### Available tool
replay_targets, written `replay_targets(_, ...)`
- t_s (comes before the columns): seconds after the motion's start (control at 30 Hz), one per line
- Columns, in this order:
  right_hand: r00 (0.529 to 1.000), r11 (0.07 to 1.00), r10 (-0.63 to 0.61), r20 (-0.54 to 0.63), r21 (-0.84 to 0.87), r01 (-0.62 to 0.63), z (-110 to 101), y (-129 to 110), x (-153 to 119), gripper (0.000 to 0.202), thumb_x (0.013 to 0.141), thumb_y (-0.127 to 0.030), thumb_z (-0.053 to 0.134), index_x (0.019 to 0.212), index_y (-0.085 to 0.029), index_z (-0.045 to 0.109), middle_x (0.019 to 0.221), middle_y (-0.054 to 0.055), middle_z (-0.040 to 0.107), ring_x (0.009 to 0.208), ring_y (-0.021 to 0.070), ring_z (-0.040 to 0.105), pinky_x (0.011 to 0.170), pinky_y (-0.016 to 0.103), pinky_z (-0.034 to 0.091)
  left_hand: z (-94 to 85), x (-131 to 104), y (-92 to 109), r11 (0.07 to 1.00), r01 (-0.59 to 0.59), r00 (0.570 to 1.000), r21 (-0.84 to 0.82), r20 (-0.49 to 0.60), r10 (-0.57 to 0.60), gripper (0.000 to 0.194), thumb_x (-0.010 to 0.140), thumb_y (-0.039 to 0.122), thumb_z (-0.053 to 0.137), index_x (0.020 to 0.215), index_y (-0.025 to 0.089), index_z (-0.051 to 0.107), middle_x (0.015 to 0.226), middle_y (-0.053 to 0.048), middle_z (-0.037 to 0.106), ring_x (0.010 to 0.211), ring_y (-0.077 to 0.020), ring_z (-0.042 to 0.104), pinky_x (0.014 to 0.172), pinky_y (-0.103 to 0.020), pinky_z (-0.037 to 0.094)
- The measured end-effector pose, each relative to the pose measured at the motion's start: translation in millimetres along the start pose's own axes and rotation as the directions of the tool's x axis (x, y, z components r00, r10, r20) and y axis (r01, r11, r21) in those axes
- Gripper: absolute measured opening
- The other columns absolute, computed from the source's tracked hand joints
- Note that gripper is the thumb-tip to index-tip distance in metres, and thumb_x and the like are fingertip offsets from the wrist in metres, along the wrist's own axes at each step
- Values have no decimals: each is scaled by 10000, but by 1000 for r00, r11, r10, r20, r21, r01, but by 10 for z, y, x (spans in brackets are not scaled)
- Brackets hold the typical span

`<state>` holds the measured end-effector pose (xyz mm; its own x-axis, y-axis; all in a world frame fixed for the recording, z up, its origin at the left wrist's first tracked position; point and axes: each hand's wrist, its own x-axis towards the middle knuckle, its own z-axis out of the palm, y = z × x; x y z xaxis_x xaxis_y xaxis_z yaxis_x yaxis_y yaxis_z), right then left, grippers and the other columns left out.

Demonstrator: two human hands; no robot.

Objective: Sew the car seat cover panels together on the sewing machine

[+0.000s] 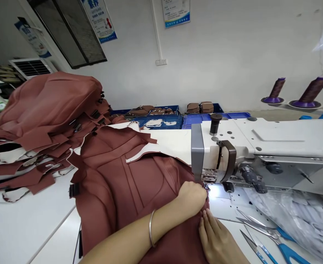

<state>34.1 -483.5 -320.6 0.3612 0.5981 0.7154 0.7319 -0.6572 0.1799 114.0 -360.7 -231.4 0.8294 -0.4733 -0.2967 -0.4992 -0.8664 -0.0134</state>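
Two hands are present. The left hand [192, 198], one silver bangle [151, 228] on its wrist, is curled closed on the right edge of one maroon cover [128, 176], next to the needle area; whether it pinches material cannot be told. The right hand [219, 238] is open, fingers extended together, fingertips on the same edge.

Components, in descending size:

- One white counter [37, 227], bearing the cover, which lies left of the machine head.
- One white sewing machine [288, 137], right side, lamp lit.
- One pile of maroon pieces [54, 99], left; count not determinable.
- One window [68, 33], upper left.
- Blue crates [157, 122] behind the counter; overlap prevents a count.
- One clear plastic bag [312, 216], right.
- Three posters [176, 13], on the wall.
- One pair of scissors [277, 234], blue-handled, blades apart, near the bag.
- Two thread cones [314, 91], upper right, on purple bases.
- One black clip [74, 190], at the cover's left edge.
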Motion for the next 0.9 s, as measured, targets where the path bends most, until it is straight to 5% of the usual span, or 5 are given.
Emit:
replay_targets(0.27, 996, 1000, -24, 80, 8, 23, 23, 7, -87, 303, 716, -41, 431, 951, -25, 621, 1009, 240, 639, 999, 335, 598, 815, 425, 506, 227, 37, 1, 999, -12, 993, 32, -117, 15, 109, 813, 186, 543, 834, 139, 638, 819, -91, 640, 695, -197, 631, 545, -273, 461)
replay_targets(0.7, 980, 996, -66, 187, -46, 76, -146, 46, 62, 288, 722, -65, 453, 942, -18, 634, 1002, 218, 648, 979, 334, 604, 844, 406, 498, 59, -21, 29, 998, 56, 997, -5, -45, -56, 159, 836, 89, 461, 930, 116, 586, 915, -82, 644, 769, -213, 642, 590, -296, 483)
replay_targets(0.9, 996, 1000, 13, 91, 7, -14, -80, 6, 21, 296, 706, -37, 426, 920, 2, 627, 991, 264, 635, 1002, 342, 594, 846, 434, 486, 29, 1, 38, 997, 75, 997, -25, -12, -75, 163, 849, 94, 448, 918, 112, 594, 920, -80, 653, 783, -209, 644, 601, -290, 484)
